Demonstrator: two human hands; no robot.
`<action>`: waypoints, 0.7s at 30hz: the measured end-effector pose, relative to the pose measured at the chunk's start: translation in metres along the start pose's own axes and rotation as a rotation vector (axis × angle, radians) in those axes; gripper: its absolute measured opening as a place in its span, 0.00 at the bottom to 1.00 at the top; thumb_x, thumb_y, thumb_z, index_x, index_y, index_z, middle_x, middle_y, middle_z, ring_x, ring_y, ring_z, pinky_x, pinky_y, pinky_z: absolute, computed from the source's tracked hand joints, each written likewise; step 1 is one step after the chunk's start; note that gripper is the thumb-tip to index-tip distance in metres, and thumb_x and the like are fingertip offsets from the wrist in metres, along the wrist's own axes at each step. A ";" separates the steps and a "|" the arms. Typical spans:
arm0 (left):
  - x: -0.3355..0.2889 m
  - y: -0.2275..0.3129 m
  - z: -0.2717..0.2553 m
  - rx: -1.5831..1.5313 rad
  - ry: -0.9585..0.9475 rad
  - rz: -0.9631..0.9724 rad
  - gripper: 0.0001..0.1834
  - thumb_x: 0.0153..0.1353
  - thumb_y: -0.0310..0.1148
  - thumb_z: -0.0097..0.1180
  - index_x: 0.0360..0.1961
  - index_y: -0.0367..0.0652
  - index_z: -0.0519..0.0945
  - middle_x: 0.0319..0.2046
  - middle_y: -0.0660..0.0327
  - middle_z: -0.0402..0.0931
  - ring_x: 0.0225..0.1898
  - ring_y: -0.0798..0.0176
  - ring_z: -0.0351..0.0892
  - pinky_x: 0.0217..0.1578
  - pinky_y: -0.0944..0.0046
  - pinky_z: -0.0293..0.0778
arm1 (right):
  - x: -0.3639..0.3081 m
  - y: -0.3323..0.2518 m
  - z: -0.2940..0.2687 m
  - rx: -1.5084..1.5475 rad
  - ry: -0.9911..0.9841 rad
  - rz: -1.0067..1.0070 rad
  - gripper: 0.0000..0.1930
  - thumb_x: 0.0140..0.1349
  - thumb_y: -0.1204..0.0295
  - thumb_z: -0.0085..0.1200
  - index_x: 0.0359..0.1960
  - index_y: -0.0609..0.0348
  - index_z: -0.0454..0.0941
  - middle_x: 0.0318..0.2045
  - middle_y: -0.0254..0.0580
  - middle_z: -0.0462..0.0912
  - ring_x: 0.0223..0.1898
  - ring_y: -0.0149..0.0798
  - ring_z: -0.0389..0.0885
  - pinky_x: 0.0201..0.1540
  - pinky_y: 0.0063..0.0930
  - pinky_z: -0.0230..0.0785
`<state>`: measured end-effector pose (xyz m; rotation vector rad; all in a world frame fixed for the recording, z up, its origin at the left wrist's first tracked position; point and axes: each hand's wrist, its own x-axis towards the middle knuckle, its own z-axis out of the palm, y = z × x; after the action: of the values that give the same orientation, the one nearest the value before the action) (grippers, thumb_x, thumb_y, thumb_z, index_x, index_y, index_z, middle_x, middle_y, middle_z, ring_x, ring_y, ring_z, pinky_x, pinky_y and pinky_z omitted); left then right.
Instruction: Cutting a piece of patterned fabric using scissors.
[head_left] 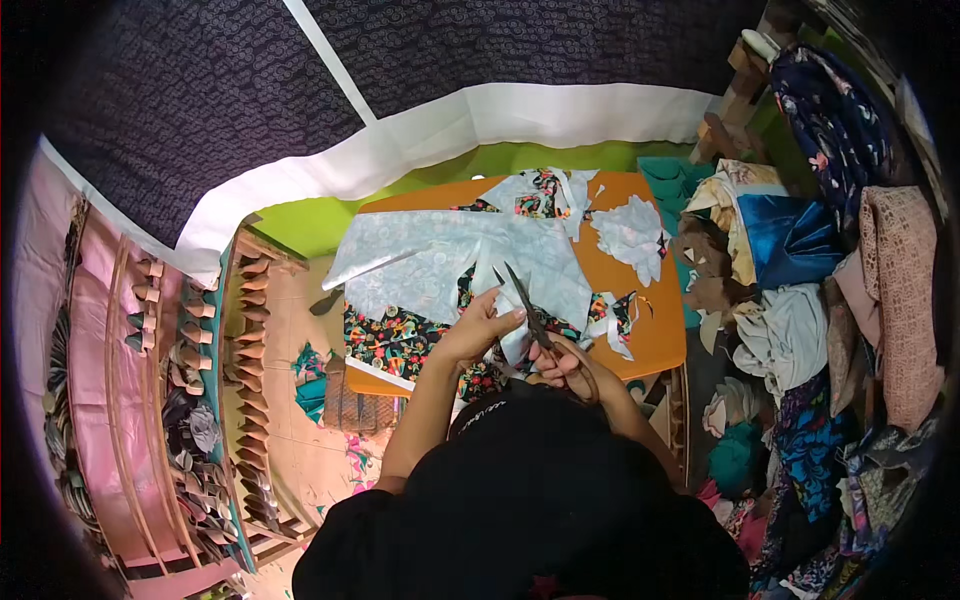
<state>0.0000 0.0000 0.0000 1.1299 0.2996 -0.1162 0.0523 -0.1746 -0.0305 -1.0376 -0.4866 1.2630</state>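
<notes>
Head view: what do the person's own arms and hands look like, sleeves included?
The left hand and right hand wear no visible gloves. Forearms are bare. A loose black fabric garment covers the upper arms; a small white marking shows near its front edge.

The person is wearing a plain black garment [520, 500], which is filling the lower centre of the frame, its left sleeve [345, 520] and right sleeve [705, 530] leaving the forearms bare. A short curved row of white markings [480, 414] is crossing its upper left edge, and a small reddish mark [545, 584] is showing at the bottom. Mid-frame, the left hand [485, 325] and right hand [565, 366] are appearing bare
</notes>
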 end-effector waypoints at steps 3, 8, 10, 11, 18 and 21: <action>-0.001 0.003 0.001 0.057 -0.017 -0.030 0.16 0.52 0.30 0.52 0.41 0.39 0.65 0.25 0.69 0.69 0.25 0.78 0.66 0.22 0.77 0.63 | -0.001 -0.004 0.002 0.006 -0.019 0.016 0.42 0.25 0.33 0.49 0.33 0.56 0.60 0.19 0.23 0.56 0.18 0.16 0.52 0.19 0.08 0.48; 0.001 -0.009 0.004 -0.279 -0.095 0.054 0.20 0.52 0.28 0.48 0.46 0.39 0.60 0.43 0.50 0.67 0.42 0.60 0.69 0.41 0.64 0.68 | 0.001 0.002 -0.001 0.099 -0.057 0.094 0.37 0.31 0.33 0.49 0.31 0.54 0.61 0.20 0.23 0.56 0.18 0.17 0.53 0.19 0.09 0.49; 0.005 -0.013 0.003 -0.415 -0.190 0.065 0.21 0.52 0.28 0.47 0.48 0.40 0.58 0.47 0.47 0.62 0.46 0.56 0.66 0.44 0.60 0.65 | 0.001 0.005 0.000 0.153 -0.109 0.057 0.37 0.31 0.34 0.49 0.32 0.54 0.61 0.20 0.23 0.57 0.18 0.17 0.53 0.19 0.09 0.49; 0.006 -0.016 0.003 -0.552 -0.284 0.074 0.23 0.53 0.28 0.46 0.50 0.41 0.56 0.51 0.43 0.57 0.50 0.53 0.62 0.48 0.56 0.63 | 0.001 0.006 0.001 0.208 -0.161 0.021 0.37 0.31 0.34 0.50 0.32 0.54 0.62 0.20 0.23 0.57 0.18 0.17 0.53 0.20 0.09 0.50; 0.013 -0.041 -0.007 -0.595 -0.114 0.123 0.27 0.52 0.35 0.51 0.52 0.43 0.58 0.40 0.61 0.65 0.42 0.63 0.67 0.41 0.65 0.68 | 0.006 0.014 -0.006 0.280 -0.195 0.058 0.38 0.30 0.35 0.51 0.34 0.54 0.62 0.20 0.23 0.57 0.18 0.17 0.54 0.20 0.11 0.51; 0.016 -0.048 -0.012 -0.632 -0.143 0.108 0.28 0.51 0.34 0.53 0.52 0.43 0.59 0.40 0.61 0.66 0.41 0.65 0.68 0.40 0.67 0.68 | 0.006 0.011 -0.004 0.270 -0.214 0.061 0.38 0.29 0.34 0.51 0.34 0.54 0.62 0.20 0.23 0.57 0.18 0.17 0.54 0.20 0.11 0.51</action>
<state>0.0017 -0.0086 -0.0512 0.5054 0.1302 -0.0028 0.0512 -0.1708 -0.0425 -0.6984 -0.4347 1.4581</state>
